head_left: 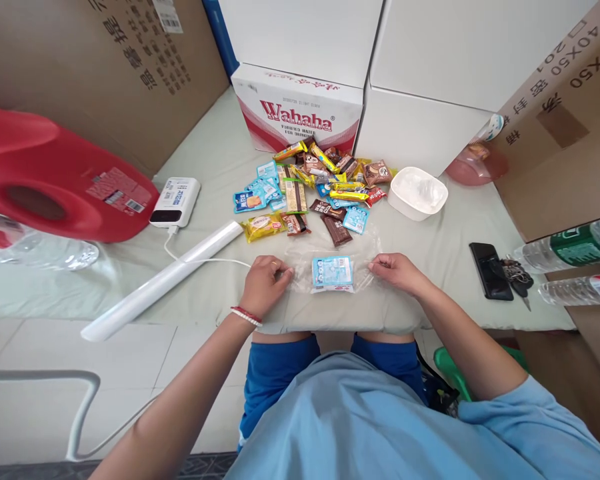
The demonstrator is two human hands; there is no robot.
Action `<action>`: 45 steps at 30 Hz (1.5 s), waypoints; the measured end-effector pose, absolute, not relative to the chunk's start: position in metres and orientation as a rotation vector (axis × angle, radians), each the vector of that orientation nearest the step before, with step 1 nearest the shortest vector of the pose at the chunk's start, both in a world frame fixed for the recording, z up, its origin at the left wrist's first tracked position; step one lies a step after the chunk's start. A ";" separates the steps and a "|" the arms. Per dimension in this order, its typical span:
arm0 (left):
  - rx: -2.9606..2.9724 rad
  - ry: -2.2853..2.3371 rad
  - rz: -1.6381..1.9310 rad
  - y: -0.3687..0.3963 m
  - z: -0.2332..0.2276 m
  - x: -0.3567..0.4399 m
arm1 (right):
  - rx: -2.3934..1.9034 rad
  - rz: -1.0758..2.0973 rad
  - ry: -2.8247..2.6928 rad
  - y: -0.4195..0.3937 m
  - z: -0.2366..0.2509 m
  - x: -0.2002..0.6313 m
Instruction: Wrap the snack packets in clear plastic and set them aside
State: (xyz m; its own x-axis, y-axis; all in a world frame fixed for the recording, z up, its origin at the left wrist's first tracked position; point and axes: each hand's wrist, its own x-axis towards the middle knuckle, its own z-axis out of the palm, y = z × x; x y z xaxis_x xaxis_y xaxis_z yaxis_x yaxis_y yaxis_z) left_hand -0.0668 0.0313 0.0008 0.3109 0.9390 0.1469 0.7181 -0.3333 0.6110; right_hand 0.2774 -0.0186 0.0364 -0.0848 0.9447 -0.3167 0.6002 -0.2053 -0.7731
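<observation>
Clear bag is lying flat on the tabletop at the near edge, between both hands. Blue packet is sitting inside the bag, at its middle, well clear of either hand's fingers. Left hand is gripping the bag's left edge, fingers curled and pinching the film. Right hand is gripping the bag's right edge, fingers pressed together on the film. Both hands are resting on the tabletop, about level with the packet, one on each side.

Snack pile is lying just beyond the bag, spreading toward the far side: blue, yellow and brown wrapped bars, loose, in no container. White bowl is sitting right of the pile; contents are hard to tell, looks like only white film or lining inside. Wahaha box is standing closed behind the pile. Plain white boxes are stacked far right of it, closed.

White roll is lying diagonally left of the hands. Power bank is sitting far left of the pile, with a white cable running from it. Red jug is lying at left. Phone and keys are lying right of the right hand. Two bottles are lying at the right edge.
</observation>
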 end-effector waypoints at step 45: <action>2.630 1.084 0.663 -0.033 0.009 0.015 | -1.583 0.331 -2.605 0.102 0.027 0.203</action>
